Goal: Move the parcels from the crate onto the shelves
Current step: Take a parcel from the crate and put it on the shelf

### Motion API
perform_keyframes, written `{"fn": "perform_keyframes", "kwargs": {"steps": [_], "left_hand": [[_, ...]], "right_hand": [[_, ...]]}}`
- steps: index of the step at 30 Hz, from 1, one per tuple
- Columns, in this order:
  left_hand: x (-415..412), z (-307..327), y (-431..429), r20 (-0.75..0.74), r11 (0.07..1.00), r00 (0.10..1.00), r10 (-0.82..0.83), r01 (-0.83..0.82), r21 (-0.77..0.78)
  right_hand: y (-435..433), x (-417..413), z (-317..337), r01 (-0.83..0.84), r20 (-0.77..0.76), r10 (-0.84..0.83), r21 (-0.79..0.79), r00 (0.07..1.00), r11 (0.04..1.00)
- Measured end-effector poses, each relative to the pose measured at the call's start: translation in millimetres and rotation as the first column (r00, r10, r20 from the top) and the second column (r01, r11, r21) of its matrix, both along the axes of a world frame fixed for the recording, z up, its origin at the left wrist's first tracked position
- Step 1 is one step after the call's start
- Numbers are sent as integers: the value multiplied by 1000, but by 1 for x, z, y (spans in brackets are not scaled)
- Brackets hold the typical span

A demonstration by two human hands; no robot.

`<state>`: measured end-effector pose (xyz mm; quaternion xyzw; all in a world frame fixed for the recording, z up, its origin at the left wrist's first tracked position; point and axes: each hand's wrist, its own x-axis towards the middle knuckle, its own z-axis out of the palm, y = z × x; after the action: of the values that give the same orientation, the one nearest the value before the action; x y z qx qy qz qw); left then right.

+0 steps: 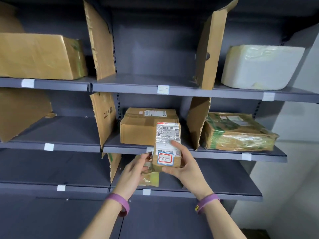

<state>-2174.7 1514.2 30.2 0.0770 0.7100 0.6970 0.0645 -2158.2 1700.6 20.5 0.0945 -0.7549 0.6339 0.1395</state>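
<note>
Both hands are up at the shelves [215,155], w/ a small parcel [166,145] held btwn them. It stands upright, label side facing the person, in the air just in front of the mid shelf's front edge, not resting on it. R hand [186,168] grips its lower right: thumb pressed flat on the front label, palm cupping the bottom corner, the other fingers hidden behind. L hand [136,169] pinches the lower left edge, fingers curled in against the cardboard. So the parcel's top half sticks up clear above both hands; a red-and-blue framed sticker w/ a handwritten mark sits low on it, btwn the two grips.

Right behind it, on the mid shelf, sits a brown cardboard box [138,133] w/ a shipping label on top. Next bay right: a flat parcel w/ green tape [238,133]. Under the L hand, on the shelf below, lies another taped parcel [151,178], partly hidden. Top row: big cardboard box [39,56] at left, white foam box [259,66] at right. Torn cardboard dividers [101,40] split the bays. Purple wristbands [119,203] on both wrists.
</note>
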Motion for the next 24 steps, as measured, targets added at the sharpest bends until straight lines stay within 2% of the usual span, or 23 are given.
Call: {"fn": "perform_keyframes", "kwargs": {"steps": [9, 12, 18, 24], "left_hand": [[-53, 39, 12, -112, 999, 993, 27, -30, -29], [-60, 47, 11, -140, 999, 989, 39, -43, -28], [-70, 73, -7, -317, 998, 948, 21, -39, -51], [-76, 88, -19, -332, 1000, 943, 12, -18, -16]], "right_hand": [[8, -76, 32, -58, -80, 63, 57, 995, 997], [5, -83, 39, -61, -106, 68, 61, 992, 996], [-5, -86, 66, -34, -186, 56, 118, 981, 992], [-21, -89, 81, 13, -226, 25, 165, 974, 986]]}}
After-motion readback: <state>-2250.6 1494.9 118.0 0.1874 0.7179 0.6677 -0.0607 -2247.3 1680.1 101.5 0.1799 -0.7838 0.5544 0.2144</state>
